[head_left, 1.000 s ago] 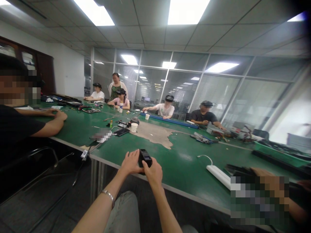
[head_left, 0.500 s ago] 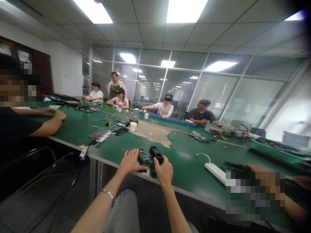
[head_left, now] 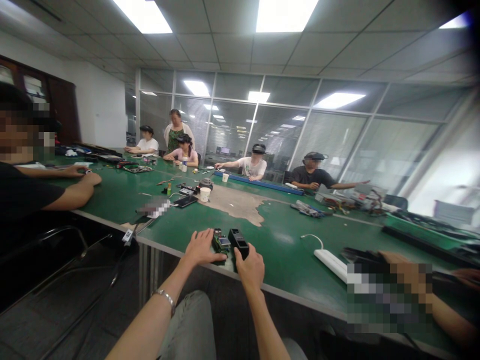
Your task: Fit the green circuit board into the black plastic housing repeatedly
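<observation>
My left hand rests at the table edge with its fingers stretched out and the thumb spread. It lies along the left side of a small green circuit board with a pale rectangular part on top. I cannot tell how firmly it touches the board. Just right of the board, my right hand grips the near end of a black box-like casing between thumb and fingers. The casing is tilted, and its near end is partly covered by my hand.
On the green table are a paper cup, a black phone-like device and a white power strip. A co-worker's arm rests at left, another's hand works at right. Several people sit opposite.
My right hand and the black casing have shifted slightly left and down, nearer the table edge. My left hand stays by the board. Across the table, the person at right has stretched an arm out.
</observation>
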`<state>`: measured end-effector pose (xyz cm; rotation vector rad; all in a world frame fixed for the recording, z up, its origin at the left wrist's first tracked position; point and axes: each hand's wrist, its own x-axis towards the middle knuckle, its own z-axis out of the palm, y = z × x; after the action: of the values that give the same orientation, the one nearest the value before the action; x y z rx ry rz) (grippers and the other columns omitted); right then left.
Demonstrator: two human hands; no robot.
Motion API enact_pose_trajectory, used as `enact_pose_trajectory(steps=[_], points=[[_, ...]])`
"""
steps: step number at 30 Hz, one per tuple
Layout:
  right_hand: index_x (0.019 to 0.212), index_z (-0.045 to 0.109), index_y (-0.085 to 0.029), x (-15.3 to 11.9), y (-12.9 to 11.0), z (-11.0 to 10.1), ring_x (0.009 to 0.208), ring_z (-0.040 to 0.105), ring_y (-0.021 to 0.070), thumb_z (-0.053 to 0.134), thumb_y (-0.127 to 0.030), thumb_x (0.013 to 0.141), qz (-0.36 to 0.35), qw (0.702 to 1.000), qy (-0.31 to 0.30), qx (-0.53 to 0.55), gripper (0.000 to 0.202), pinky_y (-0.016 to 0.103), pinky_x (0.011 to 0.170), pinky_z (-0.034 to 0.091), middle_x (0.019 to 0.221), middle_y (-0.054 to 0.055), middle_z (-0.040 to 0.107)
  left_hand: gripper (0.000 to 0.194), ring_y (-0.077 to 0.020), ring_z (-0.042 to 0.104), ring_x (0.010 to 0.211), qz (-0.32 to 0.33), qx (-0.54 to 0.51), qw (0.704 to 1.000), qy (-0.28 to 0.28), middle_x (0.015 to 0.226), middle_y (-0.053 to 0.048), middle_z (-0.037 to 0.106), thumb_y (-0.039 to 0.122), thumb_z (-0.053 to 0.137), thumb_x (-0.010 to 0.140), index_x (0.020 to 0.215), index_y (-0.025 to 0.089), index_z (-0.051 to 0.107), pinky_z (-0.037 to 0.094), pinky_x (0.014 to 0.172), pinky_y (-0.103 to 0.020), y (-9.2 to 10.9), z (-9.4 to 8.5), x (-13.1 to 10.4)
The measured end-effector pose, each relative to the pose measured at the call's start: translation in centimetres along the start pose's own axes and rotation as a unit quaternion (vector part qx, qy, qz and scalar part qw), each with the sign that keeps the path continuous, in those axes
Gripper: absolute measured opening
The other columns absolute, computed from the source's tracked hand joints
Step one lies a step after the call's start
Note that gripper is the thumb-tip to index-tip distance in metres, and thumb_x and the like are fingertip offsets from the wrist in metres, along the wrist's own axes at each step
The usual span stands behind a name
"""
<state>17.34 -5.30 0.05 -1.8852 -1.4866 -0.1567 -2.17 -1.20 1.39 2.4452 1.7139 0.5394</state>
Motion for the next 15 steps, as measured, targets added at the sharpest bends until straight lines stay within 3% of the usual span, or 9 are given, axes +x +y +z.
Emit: enact_pose_trajectory(steps=[5,8,15], points=[[0.119,0.060,-0.017,0.7,-0.6,-1.1,0.093,0.066,0.0261,0.052,-0.053,0.084,0.069,0.991,-0.021,0.115,0.050,0.033,0.079,0.045,0.098,0.013,0.070,0.107,-0.0321,0.026,0.141,0.012,-0.004,1.000,0.012,0.154,-0.012,0.030,0.090,0.037,0.066,0.149,0.022,0.027,0.013,0.115,-0.050,-0.1,0.0,-0.2],[0.117,0.061,-0.017,1.2,-1.8,-2.4,0.096,0.067,0.0232,0.053,-0.053,0.082,0.070,0.974,-0.010,0.213,0.051,0.029,0.080,0.046,0.101,0.010,0.071,0.105,-0.0322,0.027,0.140,0.012,-0.003,1.000,0.019,0.154,-0.011,0.032,0.090,0.038,0.067,0.148,0.025,0.027,0.013,0.115,-0.051,0.0,0.0,-0.2],[0.106,0.065,-0.020,1.2,-4.6,-2.5,0.090,0.067,0.0227,0.056,-0.050,0.081,0.009,0.985,-0.018,0.170,0.040,0.028,0.076,0.046,0.094,0.008,0.072,0.104,-0.0329,0.028,0.140,0.013,0.000,1.000,0.017,0.153,-0.010,0.034,0.089,0.039,0.066,0.148,0.025,0.029,0.014,0.115,-0.051,-0.2,0.2,-0.1]])
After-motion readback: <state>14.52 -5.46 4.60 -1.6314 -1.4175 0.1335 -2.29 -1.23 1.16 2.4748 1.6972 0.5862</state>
